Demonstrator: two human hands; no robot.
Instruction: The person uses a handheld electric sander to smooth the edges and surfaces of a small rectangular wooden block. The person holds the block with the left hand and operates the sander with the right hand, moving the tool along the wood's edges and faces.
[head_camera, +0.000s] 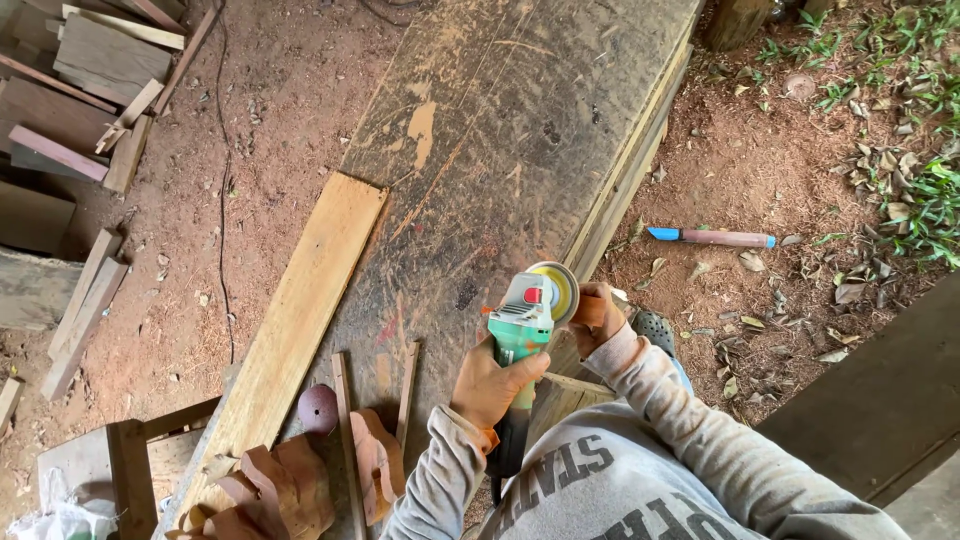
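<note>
Left hand (492, 385) was wrapped tight around the body of a green angle grinder (527, 322), forearm coming up from the lower frame in a grey sleeve, wrist roughly straight. Right hand (594, 318) was curled up beside the grinder head, fingers bent around a small brown piece pressed against or right next to the yellowish disc (557, 288); exact contact couldn't be told. Right elbow was bent, arm angled in from the lower right. The grinder was held over the near right edge of a long worn workbench (500, 130), head pointing away from the body. The bench top ahead was mostly bare and scuffed, with a pale plank (300, 320) lying along its left edge. Near the left arm sat thin wood strips (343, 420), curved reddish wood pieces (375, 460) and a round dark sanding pad (318, 407). Right of the bench was open dirt ground with dry leaves and a blue-tipped tool (712, 237), well apart. The grinder had a green body, grey-white head housing with a red button, and a black lower grip.
</note>
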